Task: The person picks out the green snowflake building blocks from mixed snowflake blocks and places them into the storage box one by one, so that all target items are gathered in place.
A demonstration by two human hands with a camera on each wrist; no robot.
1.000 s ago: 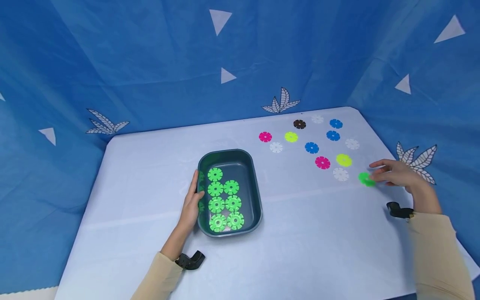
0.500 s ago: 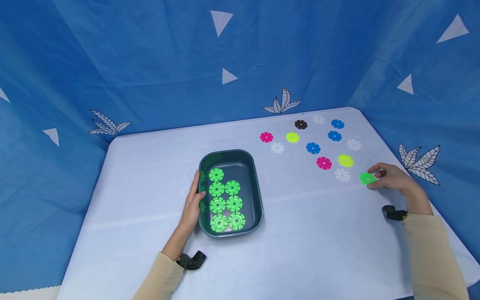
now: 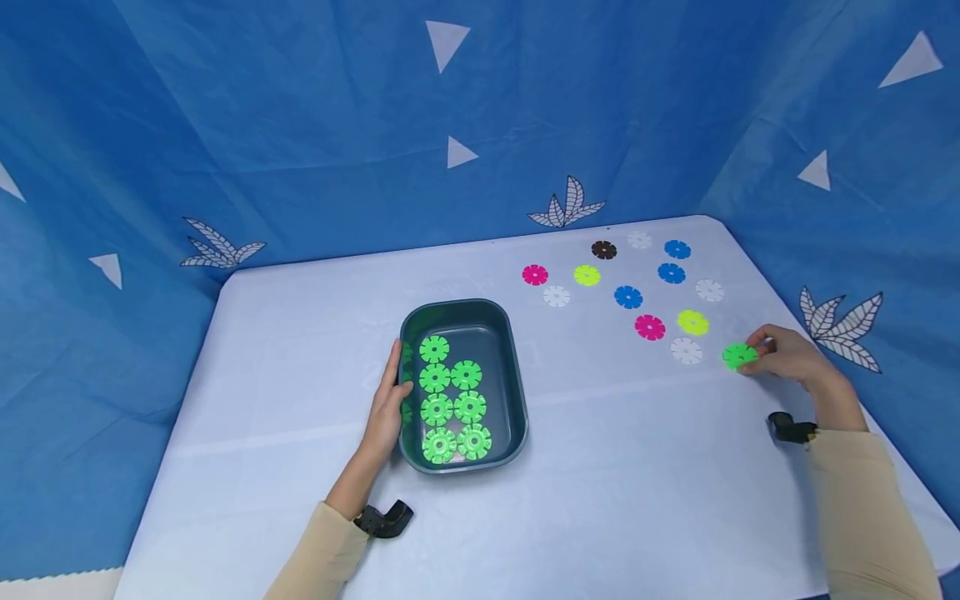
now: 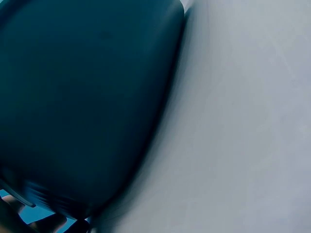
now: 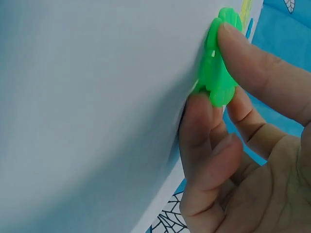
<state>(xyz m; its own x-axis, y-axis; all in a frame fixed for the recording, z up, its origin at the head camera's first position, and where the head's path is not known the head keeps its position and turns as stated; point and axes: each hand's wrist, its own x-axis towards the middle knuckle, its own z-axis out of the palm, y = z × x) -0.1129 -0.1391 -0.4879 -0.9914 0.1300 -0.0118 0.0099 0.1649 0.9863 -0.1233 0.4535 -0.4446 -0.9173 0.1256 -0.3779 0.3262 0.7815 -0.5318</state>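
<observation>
My right hand point(image 3: 789, 354) pinches a bright green notched plastic disc point(image 3: 738, 357) between thumb and fingers at the table's right side. Up close in the right wrist view, the green disc point(image 5: 214, 73) stands tilted, with the thumb on one face and fingertips at its lower edge. My left hand point(image 3: 384, 414) holds the left wall of a dark teal rectangular tray point(image 3: 497, 358), thumb over the rim and fingers along the outside. Several green discs point(image 3: 435, 378) lie in the tray's left part. The left wrist view shows mostly the tray's outer wall point(image 4: 82, 97).
Loose notched discs are spread over the back right of the white table point(image 3: 300, 358): pink point(image 3: 649, 327), yellow point(image 3: 693, 322), blue point(image 3: 628, 297), brown point(image 3: 603, 250) and white point(image 3: 686, 351). A blue curtain point(image 3: 337, 125) hangs behind the table and along its sides.
My right hand has come down to the green disc and taken hold of it, and the disc has tilted and shifted slightly right. The left hand and tray have stayed in place.
</observation>
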